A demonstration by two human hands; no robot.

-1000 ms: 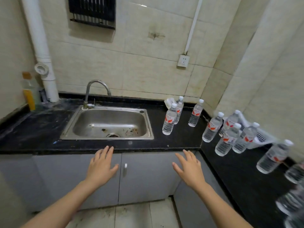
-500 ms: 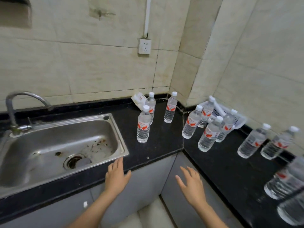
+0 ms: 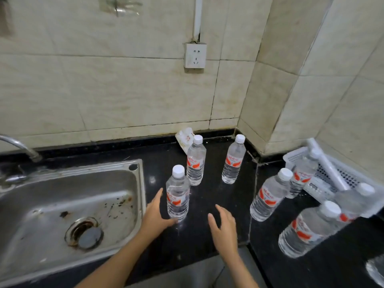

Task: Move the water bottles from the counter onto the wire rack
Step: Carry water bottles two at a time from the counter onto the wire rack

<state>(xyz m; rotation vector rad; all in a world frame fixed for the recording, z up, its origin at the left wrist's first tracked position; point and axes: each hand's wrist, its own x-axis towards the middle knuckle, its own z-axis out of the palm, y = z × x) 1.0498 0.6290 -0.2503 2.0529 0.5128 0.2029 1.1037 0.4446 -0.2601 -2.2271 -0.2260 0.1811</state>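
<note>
Several clear water bottles with white caps and red labels stand upright on the black counter (image 3: 209, 206). The nearest bottle (image 3: 177, 196) stands just right of the sink. My left hand (image 3: 154, 215) is spread open beside it on its left, thumb near its base, not gripping. My right hand (image 3: 224, 227) hovers open to the right of that bottle. Two more bottles (image 3: 195, 161) (image 3: 233, 160) stand behind. Further bottles (image 3: 269, 196) (image 3: 307, 229) stand on the right wing of the counter. No wire rack is in view.
A steel sink (image 3: 68, 206) with a tap (image 3: 19, 146) fills the left. A white plastic basket (image 3: 332, 177) sits against the right wall behind the right-hand bottles. A small white carton (image 3: 184, 138) leans on the back wall. A wall socket (image 3: 195, 55) is above.
The view has moved closer and rightward to the counter corner. Both hands have reached forward over the counter, ending either side of the nearest bottle.
</note>
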